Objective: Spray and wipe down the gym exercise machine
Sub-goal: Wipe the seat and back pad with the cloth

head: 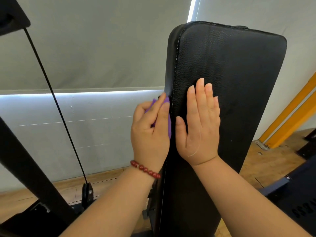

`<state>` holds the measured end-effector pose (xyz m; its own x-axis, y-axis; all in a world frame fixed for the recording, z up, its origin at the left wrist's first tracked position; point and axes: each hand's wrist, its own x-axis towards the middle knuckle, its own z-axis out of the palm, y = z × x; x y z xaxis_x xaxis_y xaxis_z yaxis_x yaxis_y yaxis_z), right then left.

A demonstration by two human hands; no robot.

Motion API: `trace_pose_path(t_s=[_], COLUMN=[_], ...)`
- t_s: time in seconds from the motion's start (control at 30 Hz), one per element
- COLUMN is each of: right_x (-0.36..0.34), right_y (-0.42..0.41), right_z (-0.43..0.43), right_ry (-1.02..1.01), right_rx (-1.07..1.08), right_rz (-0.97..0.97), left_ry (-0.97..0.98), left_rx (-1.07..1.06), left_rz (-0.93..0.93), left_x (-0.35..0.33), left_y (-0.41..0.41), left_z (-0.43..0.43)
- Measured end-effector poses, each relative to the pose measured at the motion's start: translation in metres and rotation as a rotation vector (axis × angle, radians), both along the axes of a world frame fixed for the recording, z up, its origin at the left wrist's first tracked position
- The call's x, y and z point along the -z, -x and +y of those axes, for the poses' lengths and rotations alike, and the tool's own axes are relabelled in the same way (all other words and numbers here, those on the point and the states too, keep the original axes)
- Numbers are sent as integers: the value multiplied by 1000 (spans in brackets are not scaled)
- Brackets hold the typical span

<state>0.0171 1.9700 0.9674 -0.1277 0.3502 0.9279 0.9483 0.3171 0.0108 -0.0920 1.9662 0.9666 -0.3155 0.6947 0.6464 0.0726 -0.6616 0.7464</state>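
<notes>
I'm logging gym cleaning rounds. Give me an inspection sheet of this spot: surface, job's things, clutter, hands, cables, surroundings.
Surface: black pad, grained covering, pale stitching down its left seam.
Job's things: purple cloth pressed against the pad's left side edge; no spray bottle in view.
Clutter: nothing seen.
Hands: left hand grips the cloth; right hand lies flat on the pad's face, fingers straight.
Cables: black cable runs slanting down to a pulley near the floor.
Surroundings: grey blinds, wooden floor, yellow beam at right.
</notes>
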Motion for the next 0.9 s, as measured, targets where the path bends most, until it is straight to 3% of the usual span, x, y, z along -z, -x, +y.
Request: trace_pose_path(t_s=[0.17, 0.3, 0.47, 0.6, 0.73, 0.9], right_x=[-1, 1, 38, 43, 44, 44], right_y=[2, 2, 2, 2, 2, 3], right_z=[-3, -6, -18, -16, -15, -15], right_ry=[31, 66, 155, 142, 128, 106], right_rx=[23, 36, 52, 70, 68, 60], right_rz=[10, 3, -2, -2, 1, 13], left_ry=[-56, 138, 210, 164, 296, 346], left_rx=[-41, 63, 39, -18, 31, 31], left_rz=[48, 13, -124, -67, -73, -135], left_x=[13, 52, 18, 21, 49, 29], left_y=[-9, -3, -8, -14, -10, -9], left_z=[3, -15, -9, -8, -19, -10])
